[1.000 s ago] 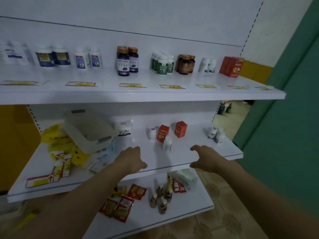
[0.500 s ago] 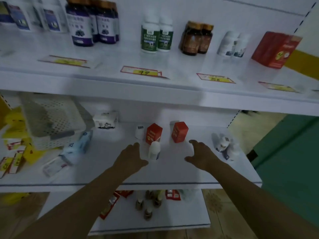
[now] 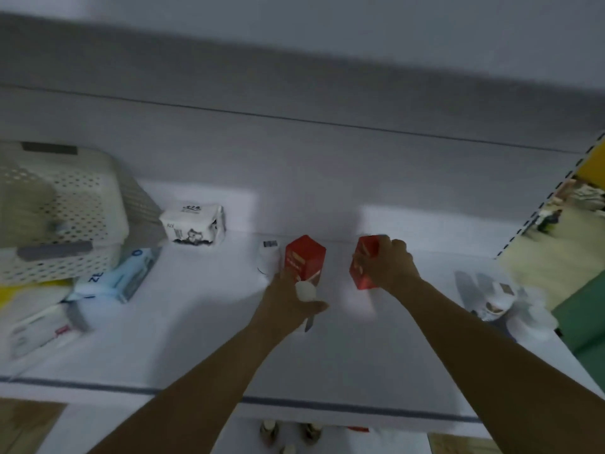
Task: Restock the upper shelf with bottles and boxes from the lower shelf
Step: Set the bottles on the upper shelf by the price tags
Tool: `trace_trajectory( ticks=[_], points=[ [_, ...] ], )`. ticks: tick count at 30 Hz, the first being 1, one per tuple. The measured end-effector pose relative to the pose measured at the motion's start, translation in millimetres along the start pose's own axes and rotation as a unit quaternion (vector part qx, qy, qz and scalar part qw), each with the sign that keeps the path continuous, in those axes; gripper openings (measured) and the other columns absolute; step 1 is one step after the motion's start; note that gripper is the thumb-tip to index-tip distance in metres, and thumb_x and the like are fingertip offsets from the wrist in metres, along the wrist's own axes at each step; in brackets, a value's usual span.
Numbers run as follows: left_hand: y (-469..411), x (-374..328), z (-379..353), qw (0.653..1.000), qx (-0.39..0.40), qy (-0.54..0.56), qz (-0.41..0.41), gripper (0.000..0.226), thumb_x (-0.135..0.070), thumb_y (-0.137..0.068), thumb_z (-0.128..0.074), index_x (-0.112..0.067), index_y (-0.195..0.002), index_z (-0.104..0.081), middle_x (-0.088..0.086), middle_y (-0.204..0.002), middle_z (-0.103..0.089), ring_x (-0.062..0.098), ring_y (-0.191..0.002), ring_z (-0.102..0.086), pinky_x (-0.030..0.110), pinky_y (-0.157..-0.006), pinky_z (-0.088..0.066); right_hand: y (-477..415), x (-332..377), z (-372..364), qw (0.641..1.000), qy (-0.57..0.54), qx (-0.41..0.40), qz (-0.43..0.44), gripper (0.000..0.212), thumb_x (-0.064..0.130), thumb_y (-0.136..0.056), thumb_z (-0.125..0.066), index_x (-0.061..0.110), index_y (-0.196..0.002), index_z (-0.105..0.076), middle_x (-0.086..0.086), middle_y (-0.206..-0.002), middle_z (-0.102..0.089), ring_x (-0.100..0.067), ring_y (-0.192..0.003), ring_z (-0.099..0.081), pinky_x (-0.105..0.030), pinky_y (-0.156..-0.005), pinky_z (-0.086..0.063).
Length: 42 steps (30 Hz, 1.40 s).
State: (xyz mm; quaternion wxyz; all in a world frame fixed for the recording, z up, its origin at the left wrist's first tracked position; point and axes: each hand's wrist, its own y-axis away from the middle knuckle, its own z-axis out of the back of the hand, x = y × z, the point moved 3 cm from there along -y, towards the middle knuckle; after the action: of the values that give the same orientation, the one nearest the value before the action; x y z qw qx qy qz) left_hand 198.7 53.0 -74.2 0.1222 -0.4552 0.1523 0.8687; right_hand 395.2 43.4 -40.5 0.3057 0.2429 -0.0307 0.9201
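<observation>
I am looking at the white lower shelf [image 3: 196, 342]; the upper shelf shows only as its grey underside [image 3: 294, 63]. My right hand [image 3: 391, 265] is closed around a red box [image 3: 361, 267] standing at mid-shelf. A second red box [image 3: 304, 257] stands to its left, with a white bottle [image 3: 268, 260] beside it. My left hand [image 3: 288, 306] wraps a small white bottle [image 3: 305, 290] in front of that box; only its cap and base show. Two more white bottles [image 3: 497, 298] stand blurred at the shelf's right end.
A white perforated basket [image 3: 65, 208] fills the shelf's left end, with a tissue pack [image 3: 193, 226] and blue-and-white boxes [image 3: 126, 273] beside it. Small bottles [image 3: 288, 434] stand on the shelf below. A green wall [image 3: 586, 326] borders the right.
My view has dropped and closed in on the lower shelf. Both hands reached forward: the right one closed on the right red box, the left one on the small white bottle.
</observation>
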Motion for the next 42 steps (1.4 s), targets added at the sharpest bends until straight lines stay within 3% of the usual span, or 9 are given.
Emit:
trace_trajectory(
  ticks=[3, 6, 11, 13, 19, 26, 31, 36, 42],
  points=[
    [-6.7, 2.9, -9.3, 0.999, 0.002, 0.039, 0.019, 0.040, -0.018, -0.077, -0.075, -0.017, -0.107, -0.048, -0.003, -0.103, -0.052, 0.011, -0.092, -0.049, 0.017, -0.071, -0.038, -5.5, -10.3, -14.9, 0.998, -0.048, -0.022, 0.025, 0.043, 0.027, -0.090, -0.055, 0.020, -0.130, -0.040, -0.013, -0.128, -0.041, -0.037, -0.107, -0.056, -0.047, -0.089, -0.051],
    [-7.0, 4.9, -6.9, 0.998, -0.001, 0.050, 0.028, 0.041, -0.016, -0.074, -0.078, -0.018, -0.100, -0.047, -0.001, -0.103, -0.054, 0.013, -0.092, -0.049, 0.019, -0.073, -0.037, -2.9, -14.2, -13.4, 0.994, -0.093, -0.027, 0.044, 0.035, 0.021, -0.091, -0.052, 0.021, -0.125, -0.044, -0.012, -0.124, -0.042, -0.032, -0.094, -0.058, -0.041, -0.085, -0.052],
    [11.2, -9.5, 17.5, 0.985, 0.027, 0.151, 0.078, 0.056, -0.013, -0.066, -0.084, -0.013, -0.107, -0.047, -0.004, -0.093, -0.054, 0.015, -0.089, -0.054, 0.018, -0.063, -0.045, 27.4, -17.9, 7.9, 0.981, -0.190, 0.033, 0.026, 0.059, 0.020, -0.081, -0.070, 0.016, -0.132, -0.041, -0.001, -0.113, -0.056, -0.017, -0.093, -0.054, -0.025, -0.077, -0.045],
    [22.6, -21.6, 29.6, 0.980, 0.044, 0.182, 0.071, 0.047, -0.014, -0.067, -0.083, -0.010, -0.105, -0.056, 0.002, -0.096, -0.061, 0.018, -0.089, -0.059, 0.023, -0.071, -0.050, 45.3, -20.3, 23.7, 0.966, -0.250, 0.069, 0.010, 0.058, 0.019, -0.080, -0.072, 0.014, -0.131, -0.046, 0.002, -0.116, -0.057, -0.015, -0.095, -0.055, -0.020, -0.073, -0.043],
    [73.7, -83.9, 60.2, 0.924, 0.129, 0.354, 0.059, 0.030, -0.020, -0.079, -0.071, -0.007, -0.105, -0.066, 0.011, -0.104, -0.070, 0.027, -0.099, -0.066, 0.036, -0.088, -0.052, 109.7, -7.3, 96.8, 0.902, -0.396, 0.173, -0.008, 0.040, 0.017, -0.075, -0.073, 0.022, -0.113, -0.061, -0.006, -0.115, -0.067, -0.021, -0.107, -0.060, -0.029, -0.081, -0.040],
    [147.6, -149.7, 78.6, 0.885, 0.186, 0.426, 0.000, 0.016, -0.026, -0.085, -0.062, -0.011, -0.085, -0.069, 0.013, -0.089, -0.072, 0.020, -0.071, -0.069, 0.030, -0.068, -0.058, 197.3, 14.8, 162.0, 0.829, -0.510, 0.228, 0.017, 0.028, 0.025, -0.086, -0.061, 0.012, -0.111, -0.063, -0.007, -0.095, -0.070, -0.023, -0.089, -0.065, -0.036, -0.085, -0.048],
    [208.4, -183.9, 94.4, 0.875, 0.191, 0.442, -0.040, 0.033, -0.039, -0.073, -0.062, -0.012, -0.092, -0.057, 0.007, -0.080, -0.068, 0.020, -0.069, -0.068, 0.031, -0.064, -0.057, 257.6, 23.5, 206.1, 0.797, -0.567, 0.207, 0.037, 0.023, 0.033, -0.091, -0.053, 0.015, -0.099, -0.063, -0.006, -0.079, -0.073, -0.020, -0.069, -0.070, -0.035, -0.072, -0.057],
    [273.3, -226.1, 109.6, 0.867, 0.169, 0.461, -0.082, 0.029, -0.038, -0.080, -0.059, -0.014, -0.096, -0.057, 0.009, -0.080, -0.070, 0.020, -0.065, -0.068, 0.033, -0.064, -0.059, 299.1, 30.6, 262.2, 0.791, -0.580, 0.173, 0.090, 0.027, 0.035, -0.087, -0.057, 0.013, -0.102, -0.062, -0.008, -0.082, -0.074, -0.023, -0.071, -0.070, -0.041, -0.081, -0.054],
    [334.6, -288.1, 118.9, 0.870, 0.180, 0.442, -0.123, 0.022, -0.040, -0.088, -0.056, -0.017, -0.088, -0.057, 0.005, -0.079, -0.070, 0.018, -0.066, -0.069, 0.032, -0.062, -0.058, 347.2, 35.4, 324.1, 0.779, -0.601, 0.122, 0.132, 0.020, 0.038, -0.089, -0.055, 0.019, -0.090, -0.061, 0.000, -0.064, -0.071, -0.015, -0.055, -0.068, -0.029, -0.061, -0.055]
  ],
)
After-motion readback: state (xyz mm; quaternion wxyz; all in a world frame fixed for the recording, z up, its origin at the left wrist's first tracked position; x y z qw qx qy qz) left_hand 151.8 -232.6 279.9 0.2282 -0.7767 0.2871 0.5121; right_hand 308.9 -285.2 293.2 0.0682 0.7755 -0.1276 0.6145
